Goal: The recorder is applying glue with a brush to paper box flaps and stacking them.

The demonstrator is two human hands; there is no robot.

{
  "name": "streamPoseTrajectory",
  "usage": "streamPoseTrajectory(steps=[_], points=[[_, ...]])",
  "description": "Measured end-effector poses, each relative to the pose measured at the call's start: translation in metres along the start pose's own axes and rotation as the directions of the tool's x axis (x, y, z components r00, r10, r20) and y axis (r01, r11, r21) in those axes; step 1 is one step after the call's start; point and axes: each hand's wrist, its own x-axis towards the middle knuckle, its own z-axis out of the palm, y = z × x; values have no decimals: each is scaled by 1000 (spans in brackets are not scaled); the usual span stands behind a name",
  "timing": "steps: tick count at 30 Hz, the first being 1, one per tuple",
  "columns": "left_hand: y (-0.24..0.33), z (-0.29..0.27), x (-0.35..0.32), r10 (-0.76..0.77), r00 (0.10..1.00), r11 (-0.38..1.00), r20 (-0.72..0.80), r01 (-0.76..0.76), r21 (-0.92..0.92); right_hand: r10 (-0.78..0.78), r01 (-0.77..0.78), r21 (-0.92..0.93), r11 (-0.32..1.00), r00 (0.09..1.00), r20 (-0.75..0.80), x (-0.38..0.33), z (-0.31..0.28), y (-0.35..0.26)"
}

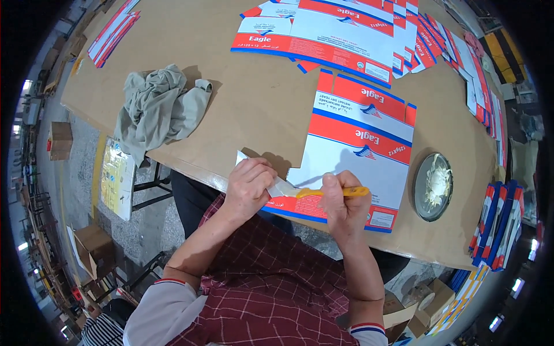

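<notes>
Yellow-handled tool (309, 192), over near part of sheet (329, 154); my right hand (345, 206) clamped on handle (355, 191), left hand (250, 183) closed around pale end (283, 188); sheet flat, unfolded; bowl (418, 199) right of sheet, white paste (438, 184) inside; work unfinished, I judge.

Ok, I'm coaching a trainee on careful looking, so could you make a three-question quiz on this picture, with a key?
1. Which hand grips the yellow handle?
2. True or false: the cloth lies left of the dish.
3. Fill in the colour: the stuff in the dish is ____.

Key: 1. The right hand. 2. True. 3. White.
</notes>
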Motion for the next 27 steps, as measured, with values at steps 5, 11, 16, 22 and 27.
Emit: streamPoseTrajectory(steps=[5, 11, 16, 22, 27], points=[[1, 0, 1, 4, 1000, 1000, -16, -4, -1, 15, -14, -41, 999, 1000, 17, 3, 8, -2], [0, 1, 0, 1, 1000, 1000, -22, -1, -7, -11, 14, -106, 994, 1000, 28, 0, -1, -6], [1, 0, 0, -12, 1000, 1000, -18, 12, -4, -10, 14, 69, 998, 999, -51, 2, 5, -4], [-1, 2, -2, -4, 1000, 1000, -15, 4, -4, 10, -9, -61, 998, 1000, 26, -2, -1, -6], [-1, 2, -1, -4, 1000, 1000, -11, 4, -7, 36, -34, 69, 997, 999, -25, 3, 7, -3]])
